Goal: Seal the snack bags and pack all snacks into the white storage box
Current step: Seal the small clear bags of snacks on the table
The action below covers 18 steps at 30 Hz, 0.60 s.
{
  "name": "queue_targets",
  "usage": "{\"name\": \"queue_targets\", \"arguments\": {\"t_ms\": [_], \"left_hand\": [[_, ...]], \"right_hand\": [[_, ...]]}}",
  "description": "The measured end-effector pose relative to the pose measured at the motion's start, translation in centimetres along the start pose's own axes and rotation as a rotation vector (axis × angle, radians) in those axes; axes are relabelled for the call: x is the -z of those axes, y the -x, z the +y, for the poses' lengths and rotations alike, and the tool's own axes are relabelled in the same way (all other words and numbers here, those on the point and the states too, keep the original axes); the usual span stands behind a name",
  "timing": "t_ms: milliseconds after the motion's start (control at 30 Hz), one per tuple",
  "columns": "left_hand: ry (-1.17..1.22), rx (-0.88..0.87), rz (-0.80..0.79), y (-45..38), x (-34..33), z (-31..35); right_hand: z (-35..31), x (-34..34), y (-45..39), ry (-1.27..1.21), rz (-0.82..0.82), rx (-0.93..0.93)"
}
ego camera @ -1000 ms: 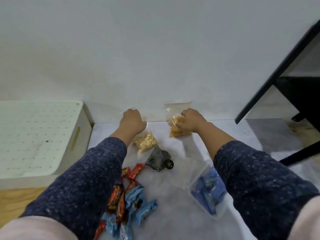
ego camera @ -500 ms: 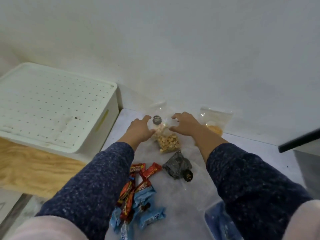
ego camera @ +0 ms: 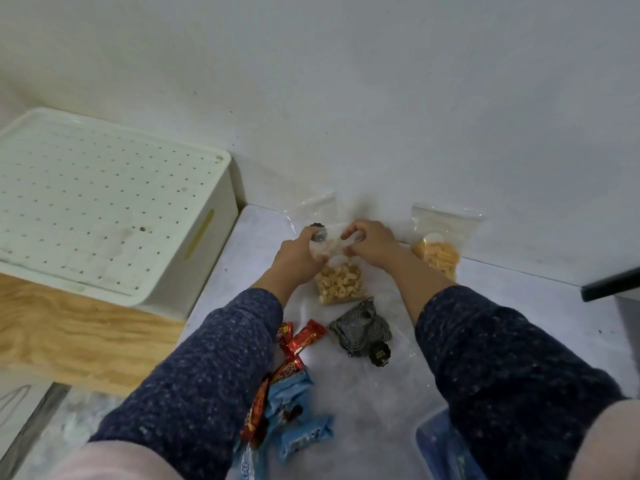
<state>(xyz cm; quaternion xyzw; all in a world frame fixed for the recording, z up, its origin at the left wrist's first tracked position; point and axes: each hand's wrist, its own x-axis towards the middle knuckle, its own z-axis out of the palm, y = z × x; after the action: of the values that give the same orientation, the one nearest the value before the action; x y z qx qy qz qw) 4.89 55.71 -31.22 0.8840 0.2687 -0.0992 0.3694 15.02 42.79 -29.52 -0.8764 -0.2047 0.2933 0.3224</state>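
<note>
Apparently both hands pinch the nut bag (ego camera: 341, 285).

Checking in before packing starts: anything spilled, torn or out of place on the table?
Nothing spilled or torn that I can see. Both hands, left hand and right hand, grip the top of the nut bag. The white storage box has its lid on, so nothing is packed yet.

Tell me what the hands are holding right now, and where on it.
Both the left hand and right hand pinch the clear nut bag at its top edge.
</note>
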Motion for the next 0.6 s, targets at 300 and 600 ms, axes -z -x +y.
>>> {"name": "queue_targets", "arguments": {"t_ms": [300,600], "left_hand": [[0.218,-0.058,0.045,2.9,3.9,1.9],[0.444,-0.261,0.136,8.2,9.6,5.2]], "right_hand": [[-3.1,0.9,5.0,-0.245,0.128,-0.004],[-7.9,2.8,13.0,-0.525,0.419,0.105]]}}
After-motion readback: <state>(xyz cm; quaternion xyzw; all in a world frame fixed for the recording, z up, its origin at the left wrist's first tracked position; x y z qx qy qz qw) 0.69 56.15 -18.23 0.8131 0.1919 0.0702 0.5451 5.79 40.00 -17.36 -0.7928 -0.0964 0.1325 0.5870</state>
